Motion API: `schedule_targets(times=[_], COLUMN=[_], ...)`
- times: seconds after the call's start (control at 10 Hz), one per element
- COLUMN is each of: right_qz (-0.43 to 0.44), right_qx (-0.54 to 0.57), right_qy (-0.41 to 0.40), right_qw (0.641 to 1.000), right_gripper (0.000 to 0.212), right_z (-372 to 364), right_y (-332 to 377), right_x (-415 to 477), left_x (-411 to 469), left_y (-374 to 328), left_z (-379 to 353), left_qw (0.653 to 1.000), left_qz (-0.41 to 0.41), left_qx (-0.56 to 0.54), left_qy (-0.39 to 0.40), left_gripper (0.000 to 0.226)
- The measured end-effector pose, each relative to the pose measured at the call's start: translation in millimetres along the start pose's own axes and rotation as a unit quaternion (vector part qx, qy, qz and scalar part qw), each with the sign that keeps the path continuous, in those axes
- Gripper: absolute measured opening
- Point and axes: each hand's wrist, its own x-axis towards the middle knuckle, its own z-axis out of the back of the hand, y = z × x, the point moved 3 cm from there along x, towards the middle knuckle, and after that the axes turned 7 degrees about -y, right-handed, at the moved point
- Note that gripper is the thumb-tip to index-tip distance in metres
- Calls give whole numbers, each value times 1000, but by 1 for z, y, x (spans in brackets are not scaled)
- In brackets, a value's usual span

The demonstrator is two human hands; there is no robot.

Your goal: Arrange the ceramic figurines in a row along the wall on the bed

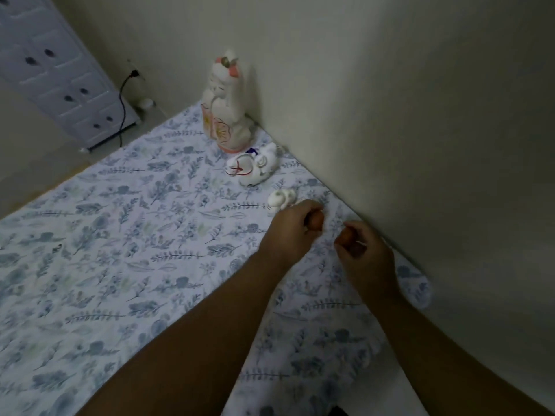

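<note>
both hands, left (292, 226) and right (362, 250), each pinch a small rounded brown figurine above the leaf-print sheet (120, 235).

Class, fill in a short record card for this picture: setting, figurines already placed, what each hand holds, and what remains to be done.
setting: bed with a leaf-print sheet, set against a wall
placed figurines: tall cat figurine upright in the corner; white figurine with red lines; small white figurine, all in a line along the wall
left hand: closed on a small brown figurine
right hand: closed on another small brown piece
remaining: both brown pieces not yet set down in the row
background: white cabinet, black cable
</note>
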Motion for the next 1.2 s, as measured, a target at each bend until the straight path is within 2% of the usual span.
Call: schedule_targets(times=[0.2,0.4,0.6,0.8,0.9,1.0,1.1,1.2], right_qz=[32,40,20,24,17,13,-1,1], right_qx=[-15,-32,-22,-41,-38,-40,-45,-44], right_qy=[-11,-7,9,15,14,26,30,43], right_qw=[999,999,1000,999,999,999,999,998], right_gripper=[22,25,24,12,14,39,61,71], right_z=[1,2,3,0,2,0,4,16], right_y=[-7,-5,-4,-3,-4,-1,1,19], right_x=[-2,-1,-7,-21,-20,-21,-21,-25], left_x=[-4,-8,-7,-12,-13,-14,-18,-34], left_y=[18,19,14,13,12,11,11,5], left_z=[-18,-23,-21,-18,-18,-15,-5,18], left_qw=[999,995,997,998,998,998,998,996], left_qz=[30,77,60,57,55,57,61,77], left_qx=[-26,-56,-25,8,13,10,1,21], left_qy=[-16,-31,-31,-11,-17,-15,-16,-35], left_gripper=[31,34,31,34,38,55,59,60])
